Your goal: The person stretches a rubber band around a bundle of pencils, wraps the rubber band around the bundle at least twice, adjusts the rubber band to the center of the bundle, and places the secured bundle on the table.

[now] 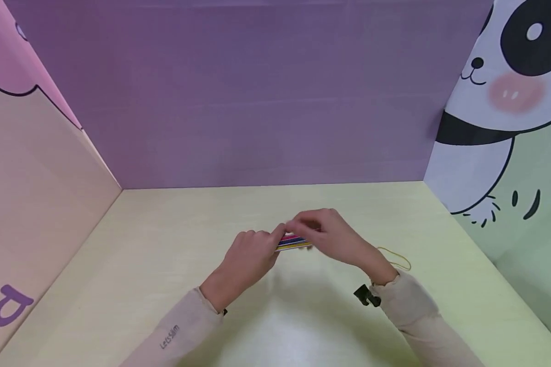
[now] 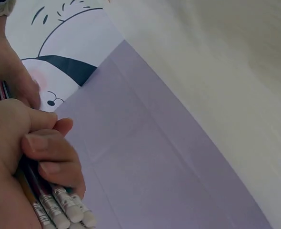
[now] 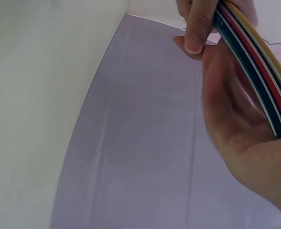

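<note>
A bundle of pencils [image 1: 294, 241] in red, blue, yellow and other colours is held between both hands above the table. My left hand [image 1: 253, 255] grips it, and white eraser ends [image 2: 74, 213] stick out below those fingers in the left wrist view. At the other end my right hand [image 1: 337, 237] curls around the bundle, its fingertips meeting the left thumb. The right wrist view shows the pencil shafts [image 3: 259, 71] running along the right palm; their far ends are hidden by the hand.
A yellow rubber band [image 1: 401, 259] lies on the pale table [image 1: 165, 224] beside the right wrist. A purple panel [image 1: 275, 102] stands at the back, with printed cartoon panels [image 1: 468, 168] on both sides. A black buckle [image 1: 366, 295] hangs at the right sleeve.
</note>
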Tool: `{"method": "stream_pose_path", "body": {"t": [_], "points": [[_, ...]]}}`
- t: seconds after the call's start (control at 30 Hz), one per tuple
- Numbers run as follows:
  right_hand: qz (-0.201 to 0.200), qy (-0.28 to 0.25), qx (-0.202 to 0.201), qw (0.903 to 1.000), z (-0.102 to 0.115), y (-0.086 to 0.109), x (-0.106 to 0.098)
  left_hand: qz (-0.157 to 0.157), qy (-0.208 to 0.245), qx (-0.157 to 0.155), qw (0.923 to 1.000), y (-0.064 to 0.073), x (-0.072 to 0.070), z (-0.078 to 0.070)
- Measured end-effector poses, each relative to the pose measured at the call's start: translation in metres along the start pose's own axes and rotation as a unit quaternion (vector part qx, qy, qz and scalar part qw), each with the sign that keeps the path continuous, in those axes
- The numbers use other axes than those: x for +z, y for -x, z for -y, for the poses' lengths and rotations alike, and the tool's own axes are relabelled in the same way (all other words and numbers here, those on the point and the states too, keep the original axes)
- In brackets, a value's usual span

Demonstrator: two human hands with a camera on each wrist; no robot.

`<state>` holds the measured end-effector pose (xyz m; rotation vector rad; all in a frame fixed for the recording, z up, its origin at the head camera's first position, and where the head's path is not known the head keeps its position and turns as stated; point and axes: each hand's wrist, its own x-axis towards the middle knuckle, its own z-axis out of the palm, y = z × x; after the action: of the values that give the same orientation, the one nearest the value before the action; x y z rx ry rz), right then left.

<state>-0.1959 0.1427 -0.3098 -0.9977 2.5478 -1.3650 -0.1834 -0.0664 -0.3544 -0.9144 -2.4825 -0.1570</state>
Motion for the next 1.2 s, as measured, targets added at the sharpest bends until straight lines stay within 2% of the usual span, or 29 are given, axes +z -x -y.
{"method": "stream_pose_path", "body": {"t": [0.1,0.17,0.27,0.33,0.4,0.5,0.6,0.67,0.83,1.0,1.1,1.2], "points": [[-0.046,-0.102,-0.018,0.9935,-0.001,-0.002,-0.005,0.036,0.055,-0.012,0.9978,0.000,0.000,-0.002],[-0.047,-0.167,-0.026,0.9845,-0.002,-0.003,-0.006,0.056,0.078,-0.016,0.9953,0.000,0.000,-0.004],[-0.041,-0.208,-0.024,0.9769,-0.002,-0.003,-0.002,0.065,0.087,-0.019,0.9939,0.001,0.000,-0.007],[-0.040,-0.206,-0.024,0.9774,-0.001,-0.004,0.003,0.065,0.087,-0.022,0.9938,0.001,0.000,-0.009],[-0.045,-0.177,-0.027,0.9828,0.000,-0.005,0.007,0.065,0.090,-0.025,0.9936,0.001,0.001,-0.010],[-0.054,-0.106,-0.019,0.9927,0.001,-0.004,0.012,0.068,0.098,-0.026,0.9925,0.002,0.001,-0.012],[-0.054,-0.041,-0.008,0.9977,0.002,-0.003,0.014,0.072,0.108,-0.022,0.9913,0.003,0.002,-0.013],[-0.051,-0.038,-0.015,0.9978,0.001,-0.003,0.012,0.071,0.118,-0.020,0.9903,0.004,0.002,-0.013],[-0.046,-0.079,-0.052,0.9945,0.003,-0.004,0.007,0.061,0.140,-0.022,0.9880,0.005,0.000,-0.015],[-0.049,-0.072,-0.040,0.9954,0.003,-0.003,0.012,0.061,0.164,-0.014,0.9846,0.007,0.002,-0.015],[-0.055,-0.085,-0.056,0.9933,0.002,-0.002,0.012,0.081,0.209,-0.003,0.9746,0.007,0.004,-0.015],[-0.063,-0.093,-0.064,0.9916,0.000,-0.001,0.009,0.123,0.269,0.002,0.9551,0.005,0.007,-0.014]]}}
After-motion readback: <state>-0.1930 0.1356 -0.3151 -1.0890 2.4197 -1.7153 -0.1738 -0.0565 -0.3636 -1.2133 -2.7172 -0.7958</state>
